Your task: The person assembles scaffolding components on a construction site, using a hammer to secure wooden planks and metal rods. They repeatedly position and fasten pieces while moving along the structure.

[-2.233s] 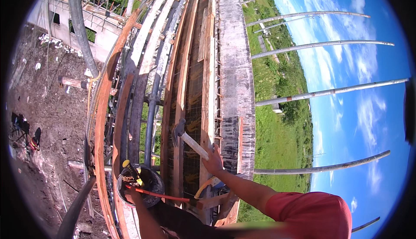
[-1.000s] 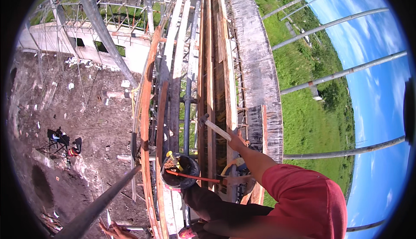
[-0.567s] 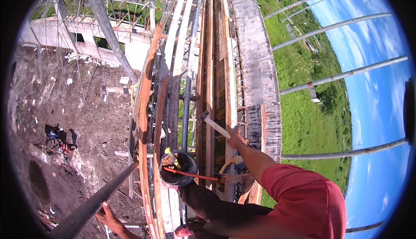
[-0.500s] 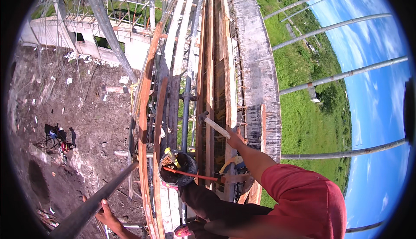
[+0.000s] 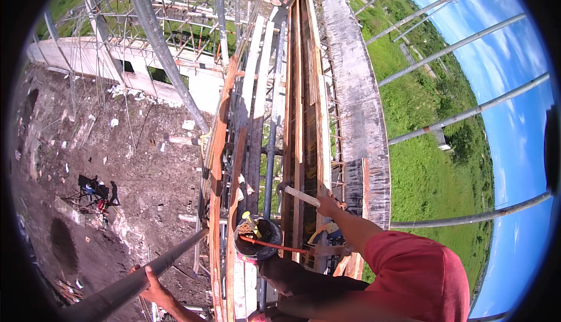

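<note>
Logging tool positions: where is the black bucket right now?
Head view, lower centre: the black bucket sits on the scaffold planks, left of the right hand gripping the wooden-handled hammer.

scaffold planks point(image 5: 255, 97) — bearing: black bucket point(image 5: 258, 239) | timber formwork point(image 5: 304, 117)

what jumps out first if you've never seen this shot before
The height: the person sits atop long wooden formwork running away up the middle, with bare dirt ground far below on the left and green field on the right. The right hand grips a hammer over the boards, the left hand clasps a grey scaffold pipe at lower left, and a black bucket of tools sits between them.
</note>
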The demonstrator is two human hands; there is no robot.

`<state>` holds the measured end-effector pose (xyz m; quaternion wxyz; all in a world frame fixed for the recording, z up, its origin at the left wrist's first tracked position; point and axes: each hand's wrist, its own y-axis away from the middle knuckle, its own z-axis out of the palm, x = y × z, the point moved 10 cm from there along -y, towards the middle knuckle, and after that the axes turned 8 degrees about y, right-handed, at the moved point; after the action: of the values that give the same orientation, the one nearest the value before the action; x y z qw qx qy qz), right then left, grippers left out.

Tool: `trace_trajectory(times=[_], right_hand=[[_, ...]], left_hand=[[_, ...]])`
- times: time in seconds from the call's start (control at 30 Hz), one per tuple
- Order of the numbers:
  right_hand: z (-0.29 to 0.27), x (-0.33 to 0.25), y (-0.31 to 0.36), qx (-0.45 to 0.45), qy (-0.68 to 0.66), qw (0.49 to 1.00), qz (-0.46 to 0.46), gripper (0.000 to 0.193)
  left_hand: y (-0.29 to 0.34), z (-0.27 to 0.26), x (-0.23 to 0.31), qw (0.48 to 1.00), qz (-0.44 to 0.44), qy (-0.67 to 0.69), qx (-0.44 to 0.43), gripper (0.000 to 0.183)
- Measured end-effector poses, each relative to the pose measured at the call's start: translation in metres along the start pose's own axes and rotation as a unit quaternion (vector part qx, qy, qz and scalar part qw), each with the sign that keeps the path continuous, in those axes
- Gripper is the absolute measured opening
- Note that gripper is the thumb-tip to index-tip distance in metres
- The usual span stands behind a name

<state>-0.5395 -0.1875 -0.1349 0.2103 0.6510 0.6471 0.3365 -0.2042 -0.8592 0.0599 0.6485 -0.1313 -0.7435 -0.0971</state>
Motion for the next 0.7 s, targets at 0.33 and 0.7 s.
trace_trajectory(times=[0.33,0.7], right_hand=[[-0.022,-0.066,0.082,0.024,0.06,0.986,-0.151,0.059],[0.007,-0.026,0.142,-0.051,0.065,0.987,-0.136,0.056]], left_hand=[[0.005,0.009,-0.01,0.991,-0.067,0.112,-0.005,0.054],[0.004,0.012,-0.011,0.989,-0.086,0.124,0.005,0.05]])
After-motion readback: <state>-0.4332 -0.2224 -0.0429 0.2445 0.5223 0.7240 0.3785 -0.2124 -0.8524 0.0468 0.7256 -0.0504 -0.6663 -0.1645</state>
